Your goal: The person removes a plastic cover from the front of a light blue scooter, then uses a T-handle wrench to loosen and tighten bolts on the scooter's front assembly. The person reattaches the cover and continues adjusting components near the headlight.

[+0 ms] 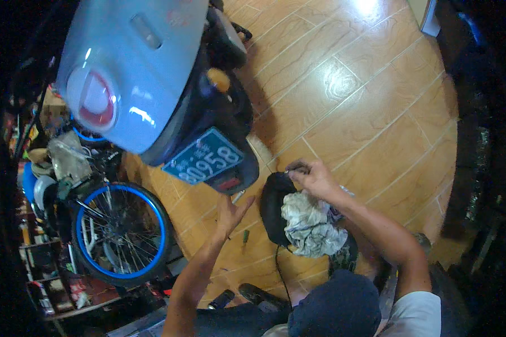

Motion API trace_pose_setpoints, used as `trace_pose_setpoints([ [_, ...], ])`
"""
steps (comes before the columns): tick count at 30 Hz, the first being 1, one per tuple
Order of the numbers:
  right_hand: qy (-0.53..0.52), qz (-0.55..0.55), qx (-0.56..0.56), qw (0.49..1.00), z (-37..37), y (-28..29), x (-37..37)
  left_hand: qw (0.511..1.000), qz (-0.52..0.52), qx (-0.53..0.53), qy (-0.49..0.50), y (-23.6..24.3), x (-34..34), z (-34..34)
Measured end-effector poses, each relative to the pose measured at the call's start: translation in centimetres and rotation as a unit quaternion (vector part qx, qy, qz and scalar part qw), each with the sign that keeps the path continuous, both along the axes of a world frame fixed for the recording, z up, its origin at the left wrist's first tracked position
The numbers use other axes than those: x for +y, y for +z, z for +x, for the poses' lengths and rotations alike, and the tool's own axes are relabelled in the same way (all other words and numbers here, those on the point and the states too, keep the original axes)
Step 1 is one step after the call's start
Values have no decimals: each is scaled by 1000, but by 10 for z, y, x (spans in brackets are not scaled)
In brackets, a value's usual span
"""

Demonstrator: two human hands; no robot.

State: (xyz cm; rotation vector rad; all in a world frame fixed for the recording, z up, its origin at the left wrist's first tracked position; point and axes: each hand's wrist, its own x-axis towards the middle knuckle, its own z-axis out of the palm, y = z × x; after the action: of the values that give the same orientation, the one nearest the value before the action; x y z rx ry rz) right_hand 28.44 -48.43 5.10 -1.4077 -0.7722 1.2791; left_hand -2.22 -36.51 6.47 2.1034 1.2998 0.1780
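Note:
The rear of a light blue scooter (152, 73) fills the upper left, with a red tail light (98, 101) and a blue-green licence plate (205, 157). My left hand (230, 214) is under its dark rear mudguard (242, 174), thumb spread away; the other fingertips are partly hidden. A small pale stick-like piece (239, 196) shows beside that hand. Over a black rounded object (272, 210), my right hand (315, 178) has its fingertips pinched together. What they hold, if anything, is too small to name. A crumpled whitish cloth (315, 224) lies just below the right hand.
A bicycle wheel with a blue rim (121, 233) stands at left, before cluttered shelves (50, 281). Wood-look tiles (354, 112) cover the floor. A small green piece (245, 236) lies on them, and a thin black cord (280, 272) runs from the black object toward a dark shoe (258, 295).

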Motion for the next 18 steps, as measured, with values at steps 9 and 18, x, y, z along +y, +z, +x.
trace_pose_setpoints([
  [9,-75,60,137,986,65,-34,84,949,-171,-147,220,-3,52,58],
  [18,-87,108,174,975,55,-46,155,878,-115,-294,359,-36,68,3],
])
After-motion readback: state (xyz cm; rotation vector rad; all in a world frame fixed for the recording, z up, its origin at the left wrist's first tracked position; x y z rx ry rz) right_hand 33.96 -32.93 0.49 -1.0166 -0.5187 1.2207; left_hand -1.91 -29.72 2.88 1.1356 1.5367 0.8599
